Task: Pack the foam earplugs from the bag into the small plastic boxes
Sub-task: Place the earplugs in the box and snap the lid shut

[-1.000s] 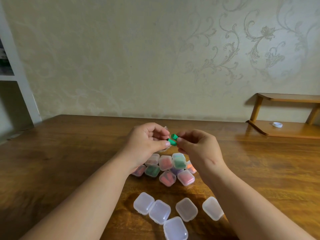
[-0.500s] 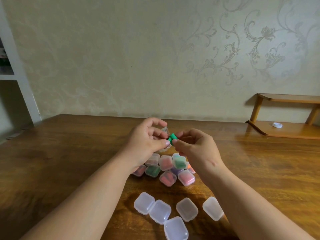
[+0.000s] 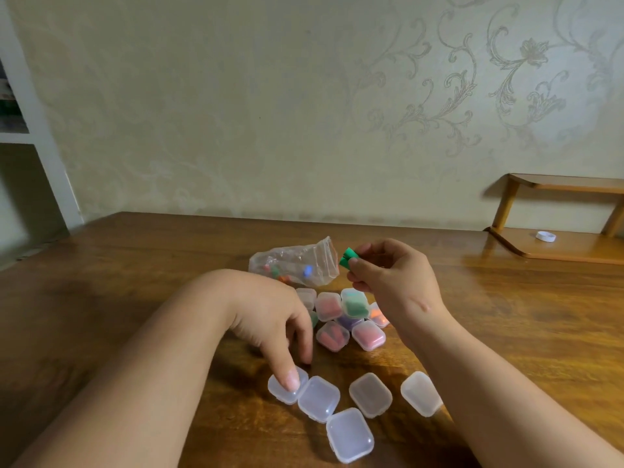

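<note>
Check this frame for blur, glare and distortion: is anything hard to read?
Head view: soft indoor light; pale glare on the glossy brown wooden table at the right; wide-angle distortion tilts the white shelf frame at the left edge; the left hand looks slightly smeared; the green foam earplugs pinched by the right hand read clearly; contents of the crumpled clear plastic bag are hazy.

Bright foam colours on a brown wooden table

The earplugs [image 3: 347, 258] are vivid green; the bag [image 3: 304, 261] is clear, with blue, red, orange and green bits showing through. The empty boxes [image 3: 319, 398] are frosted white, the filled boxes [image 3: 332, 336] tinted pink-red, green, purple and orange. The table [image 3: 506, 315] is glossy brown with dark grain; the wall [image 3: 236, 96] pale cream with swirling leaf scrolls.
</note>
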Motion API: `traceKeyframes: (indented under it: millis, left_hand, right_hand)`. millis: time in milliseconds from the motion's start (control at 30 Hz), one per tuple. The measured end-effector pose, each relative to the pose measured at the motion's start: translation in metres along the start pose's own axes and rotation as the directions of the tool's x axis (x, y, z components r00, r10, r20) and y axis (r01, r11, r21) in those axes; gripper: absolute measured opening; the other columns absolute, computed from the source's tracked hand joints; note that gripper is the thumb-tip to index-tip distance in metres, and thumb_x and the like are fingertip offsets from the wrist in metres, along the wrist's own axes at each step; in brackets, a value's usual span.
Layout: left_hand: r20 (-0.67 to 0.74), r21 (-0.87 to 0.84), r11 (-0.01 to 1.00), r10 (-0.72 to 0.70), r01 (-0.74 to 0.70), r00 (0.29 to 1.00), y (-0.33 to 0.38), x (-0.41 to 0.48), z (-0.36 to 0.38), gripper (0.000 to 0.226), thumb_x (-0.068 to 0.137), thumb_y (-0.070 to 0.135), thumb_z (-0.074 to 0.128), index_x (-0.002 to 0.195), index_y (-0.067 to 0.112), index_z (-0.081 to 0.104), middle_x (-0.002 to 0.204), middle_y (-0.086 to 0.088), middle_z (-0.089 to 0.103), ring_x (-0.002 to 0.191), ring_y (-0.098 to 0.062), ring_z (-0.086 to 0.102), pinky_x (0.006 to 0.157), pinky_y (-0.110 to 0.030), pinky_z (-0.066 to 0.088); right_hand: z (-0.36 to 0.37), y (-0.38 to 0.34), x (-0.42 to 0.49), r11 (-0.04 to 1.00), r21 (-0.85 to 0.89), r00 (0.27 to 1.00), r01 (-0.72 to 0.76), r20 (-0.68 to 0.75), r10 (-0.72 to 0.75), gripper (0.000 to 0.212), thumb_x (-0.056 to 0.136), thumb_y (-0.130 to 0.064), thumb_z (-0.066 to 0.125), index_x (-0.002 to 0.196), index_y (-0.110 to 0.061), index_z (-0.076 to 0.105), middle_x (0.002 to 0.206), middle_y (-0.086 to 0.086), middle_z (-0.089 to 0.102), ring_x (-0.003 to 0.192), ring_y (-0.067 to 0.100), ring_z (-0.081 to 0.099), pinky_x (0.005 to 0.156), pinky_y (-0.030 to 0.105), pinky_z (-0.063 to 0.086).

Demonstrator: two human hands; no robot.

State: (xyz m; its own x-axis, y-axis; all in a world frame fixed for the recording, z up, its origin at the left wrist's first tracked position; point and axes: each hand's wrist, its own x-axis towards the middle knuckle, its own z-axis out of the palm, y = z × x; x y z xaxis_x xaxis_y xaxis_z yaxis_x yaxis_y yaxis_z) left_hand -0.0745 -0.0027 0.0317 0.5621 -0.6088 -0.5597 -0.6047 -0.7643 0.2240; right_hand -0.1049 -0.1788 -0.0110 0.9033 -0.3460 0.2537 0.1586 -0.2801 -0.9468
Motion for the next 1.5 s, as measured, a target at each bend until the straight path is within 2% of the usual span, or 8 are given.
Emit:
traceKeyframes:
  millis: [200,400,567,700,1000,1167,1333,1500]
  left_hand:
    - [-0.024,0.02,0.999,0.032,-0.032,0.999,0.0,0.008,0.005,0.025,0.084,0.037,0.076,0.108,0.031,0.073,0.093,0.022,0.058,0.091,-0.003,0.056,0.076,-0.02,0.045]
    - [-0.208,-0.121,0.982,0.12,-0.148,0.971,-0.005,0.012,0.007,0.021,0.085,0.034,0.076,0.099,0.038,0.06,0.093,0.019,0.062,0.077,0.007,0.06,0.065,-0.014,0.046]
    - [-0.562,-0.461,0.761,0.148,-0.457,0.814,-0.015,0.016,0.009,0.026,0.09,0.015,0.071,0.098,0.039,0.073,0.092,0.02,0.067,0.083,-0.013,0.07,0.08,-0.042,0.062]
    - [-0.701,-0.507,0.639,0.084,-0.579,0.708,-0.017,0.024,0.013,0.035,0.088,0.002,0.07,0.083,0.036,0.074,0.104,0.01,0.071,0.105,-0.015,0.068,0.091,-0.049,0.058]
    - [-0.794,-0.55,0.435,-0.008,-0.713,0.608,-0.021,0.041,0.017,0.045,0.082,-0.016,0.067,0.11,0.02,0.066,0.12,-0.008,0.067,0.113,-0.018,0.067,0.094,-0.047,0.057]
    - [-0.793,-0.543,0.436,0.014,-0.717,0.609,-0.019,0.045,0.018,0.049,0.088,-0.011,0.063,0.121,0.026,0.065,0.128,0.001,0.068,0.122,-0.012,0.062,0.095,-0.037,0.057]
    - [-0.8,-0.514,0.522,-0.005,-0.681,0.6,-0.021,0.044,0.017,0.049,0.09,-0.004,0.065,0.12,0.035,0.069,0.128,0.011,0.067,0.123,-0.007,0.06,0.099,-0.039,0.055]
    - [-0.822,-0.518,0.463,-0.036,-0.719,0.569,-0.019,0.045,0.017,0.05,0.092,-0.006,0.061,0.114,0.038,0.071,0.124,0.005,0.07,0.12,-0.014,0.062,0.097,-0.043,0.056]
  right_hand:
    - [-0.001,0.001,0.0,1.0,-0.019,1.0,-0.011,-0.012,0.011,0.01,0.087,-0.015,0.071,0.086,-0.024,0.066,0.081,-0.002,0.072,0.073,0.01,0.071,0.068,0.027,0.06]
    - [-0.003,0.0,0.001,1.0,-0.011,0.999,-0.007,-0.044,0.006,0.011,0.089,-0.013,0.069,0.086,-0.023,0.065,0.083,0.001,0.072,0.074,0.013,0.071,0.069,0.031,0.061]
    - [-0.009,-0.004,0.004,0.998,0.045,0.999,-0.033,-0.035,0.034,0.015,0.092,-0.004,0.062,0.086,-0.017,0.066,0.079,0.006,0.071,0.07,0.019,0.073,0.066,0.033,0.062]
    - [-0.01,-0.005,0.003,0.999,0.002,0.999,-0.051,-0.006,0.051,0.02,0.09,-0.003,0.063,0.079,-0.017,0.072,0.075,0.003,0.071,0.069,0.017,0.07,0.066,0.028,0.061]
    - [-0.01,-0.009,-0.002,0.987,-0.019,0.976,-0.158,0.15,0.159,0.018,0.089,-0.014,0.06,0.082,-0.006,0.075,0.073,0.013,0.073,0.062,0.019,0.066,0.069,0.035,0.061]
    - [-0.009,-0.007,-0.004,0.982,0.071,0.955,-0.176,0.256,0.153,0.033,0.09,-0.037,0.064,0.087,-0.006,0.075,0.077,0.009,0.075,0.065,0.018,0.067,0.066,0.029,0.058]
    - [-0.009,-0.004,-0.003,0.995,0.0,0.971,-0.095,0.221,0.093,0.026,0.087,-0.037,0.067,0.084,-0.012,0.075,0.069,0.005,0.072,0.059,0.012,0.064,0.065,0.028,0.057]
    - [-0.007,-0.003,-0.003,0.996,-0.058,0.976,-0.07,0.205,0.08,0.017,0.09,-0.032,0.064,0.088,-0.018,0.073,0.072,0.0,0.074,0.062,0.009,0.068,0.063,0.021,0.058]
